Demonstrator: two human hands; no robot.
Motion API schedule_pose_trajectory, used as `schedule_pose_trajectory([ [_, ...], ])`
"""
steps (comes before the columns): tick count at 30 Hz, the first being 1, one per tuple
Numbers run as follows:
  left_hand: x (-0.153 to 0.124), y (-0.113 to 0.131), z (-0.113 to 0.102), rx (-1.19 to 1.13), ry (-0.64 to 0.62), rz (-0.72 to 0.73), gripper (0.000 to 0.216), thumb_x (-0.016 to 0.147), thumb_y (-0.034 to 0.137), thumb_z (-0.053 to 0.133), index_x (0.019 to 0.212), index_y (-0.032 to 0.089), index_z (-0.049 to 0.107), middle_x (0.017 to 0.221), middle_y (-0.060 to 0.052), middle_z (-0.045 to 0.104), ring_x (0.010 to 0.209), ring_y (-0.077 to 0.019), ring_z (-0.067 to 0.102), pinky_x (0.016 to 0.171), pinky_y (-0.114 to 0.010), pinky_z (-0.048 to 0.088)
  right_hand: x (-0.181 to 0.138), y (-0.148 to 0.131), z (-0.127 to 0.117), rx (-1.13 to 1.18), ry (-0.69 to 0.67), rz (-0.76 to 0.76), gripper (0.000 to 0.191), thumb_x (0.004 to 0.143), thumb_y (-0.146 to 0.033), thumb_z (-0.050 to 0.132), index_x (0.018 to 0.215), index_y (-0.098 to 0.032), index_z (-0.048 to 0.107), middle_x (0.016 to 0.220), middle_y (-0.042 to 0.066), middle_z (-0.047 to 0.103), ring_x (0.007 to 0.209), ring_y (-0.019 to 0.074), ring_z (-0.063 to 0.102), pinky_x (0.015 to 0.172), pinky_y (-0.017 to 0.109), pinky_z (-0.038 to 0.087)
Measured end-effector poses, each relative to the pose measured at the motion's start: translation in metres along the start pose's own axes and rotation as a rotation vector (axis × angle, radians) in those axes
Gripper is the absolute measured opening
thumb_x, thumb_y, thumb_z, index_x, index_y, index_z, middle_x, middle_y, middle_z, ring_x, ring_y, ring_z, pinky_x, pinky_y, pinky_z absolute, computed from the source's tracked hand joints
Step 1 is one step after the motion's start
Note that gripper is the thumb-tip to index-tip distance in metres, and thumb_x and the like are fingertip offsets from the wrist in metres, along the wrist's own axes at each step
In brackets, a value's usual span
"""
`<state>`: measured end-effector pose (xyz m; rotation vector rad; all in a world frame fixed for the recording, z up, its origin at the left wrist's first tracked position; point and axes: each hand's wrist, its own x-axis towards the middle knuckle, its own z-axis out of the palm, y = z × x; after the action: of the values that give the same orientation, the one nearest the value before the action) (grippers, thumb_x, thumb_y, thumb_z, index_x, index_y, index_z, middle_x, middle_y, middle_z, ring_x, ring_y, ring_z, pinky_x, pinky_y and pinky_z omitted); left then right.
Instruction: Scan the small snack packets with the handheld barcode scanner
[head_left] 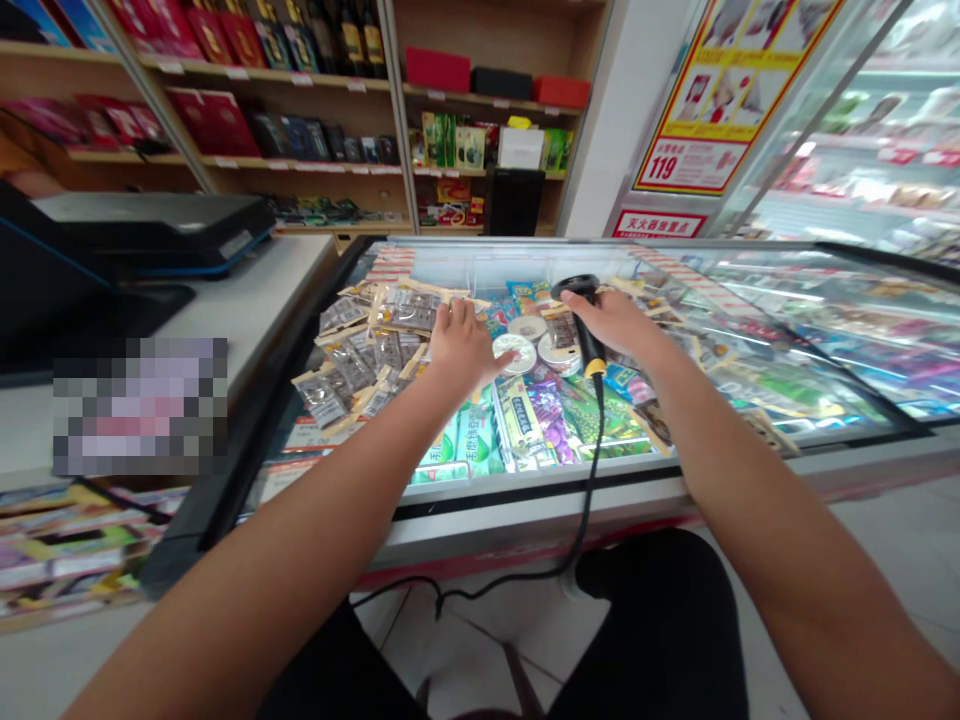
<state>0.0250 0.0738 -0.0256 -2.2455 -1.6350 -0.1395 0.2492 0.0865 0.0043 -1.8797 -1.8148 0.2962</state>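
My right hand (616, 322) is closed round the grip of a black barcode scanner (579, 303), whose head points down at the glass lid of a chest freezer (570, 480). The scanner's black cable (592, 470) hangs over the freezer's front edge to the floor. My left hand (463, 345) lies on a spread of several small silver and tan packets (367, 355) on the glass, fingers bent and touching them, thumb near a round white tub (517, 352). Two more round tubs (547, 340) sit between my hands.
A white counter (255, 300) with a black till and scale (150, 230) stands to the left. Wooden shelves (360, 90) of boxed goods fill the back wall. A glass-door fridge (862, 130) stands at the right. Magazines (67, 550) lie lower left.
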Motion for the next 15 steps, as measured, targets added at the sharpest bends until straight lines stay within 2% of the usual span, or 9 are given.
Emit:
schedule_pose_trajectory([
  [2,-0.003,0.003,-0.002,-0.025,0.064,0.092,0.064,0.094,0.058,0.046,0.13,0.008,0.063,0.15,-0.022,0.047,0.141,-0.0379,0.038,0.116,-0.051,0.025,0.001,0.0,-0.002,-0.058,0.014,0.029,0.059,0.092,-0.069,0.043,0.088,-0.015,0.068,0.089,0.017,0.072,0.089,0.0338,0.069,0.076,0.037,0.049],
  [4,-0.005,0.011,-0.005,-0.108,0.067,0.255,0.058,0.097,0.051,0.046,0.139,0.013,0.056,0.157,-0.019,0.041,0.143,-0.0361,0.036,0.117,-0.052,0.025,0.002,0.001,-0.002,-0.09,0.011,0.041,0.062,0.092,-0.07,0.041,0.088,-0.015,0.068,0.092,0.02,0.072,0.094,0.0365,0.069,0.08,0.04,0.049],
  [6,-0.007,0.023,-0.009,-0.233,-0.012,0.45,0.062,0.099,0.054,0.04,0.149,0.018,0.045,0.165,-0.014,0.029,0.148,-0.0339,0.03,0.116,-0.052,0.029,0.002,0.001,-0.003,-0.073,0.007,0.037,0.062,0.092,-0.07,0.042,0.086,-0.015,0.068,0.089,0.019,0.072,0.092,0.0358,0.069,0.081,0.04,0.049],
  [8,-0.009,0.036,-0.012,-0.325,-0.113,0.586,0.07,0.099,0.06,0.034,0.156,0.02,0.033,0.17,-0.011,0.014,0.152,-0.0318,0.026,0.116,-0.05,0.032,0.003,0.002,-0.003,0.002,0.018,0.028,0.059,0.092,-0.069,0.045,0.084,-0.016,0.068,0.082,0.015,0.071,0.086,0.0322,0.069,0.078,0.038,0.05],
  [10,-0.01,0.045,-0.013,-0.333,-0.181,0.616,0.076,0.099,0.062,0.03,0.159,0.016,0.027,0.17,-0.012,0.009,0.153,-0.0301,0.023,0.118,-0.049,0.031,0.004,0.003,-0.004,0.11,0.051,0.017,0.056,0.09,-0.07,0.05,0.081,-0.017,0.067,0.076,0.01,0.069,0.079,0.0276,0.068,0.074,0.034,0.05],
  [12,-0.009,0.049,-0.012,-0.282,-0.212,0.564,0.083,0.098,0.066,0.028,0.159,0.01,0.024,0.169,-0.014,0.012,0.154,-0.0289,0.021,0.12,-0.049,0.028,0.004,0.004,-0.005,0.235,0.052,0.014,0.055,0.088,-0.07,0.053,0.078,-0.018,0.066,0.072,0.007,0.067,0.071,0.0232,0.065,0.067,0.031,0.05],
  [15,-0.007,0.041,-0.011,-0.2,-0.221,0.425,0.092,0.095,0.071,0.021,0.159,0.004,0.023,0.168,-0.016,0.016,0.154,-0.0287,0.02,0.121,-0.049,0.026,0.001,0.001,-0.008,0.486,-0.071,0.068,0.052,0.09,-0.068,0.053,0.075,-0.019,0.064,0.068,0.006,0.065,0.06,0.0178,0.061,0.058,0.027,0.049],
])
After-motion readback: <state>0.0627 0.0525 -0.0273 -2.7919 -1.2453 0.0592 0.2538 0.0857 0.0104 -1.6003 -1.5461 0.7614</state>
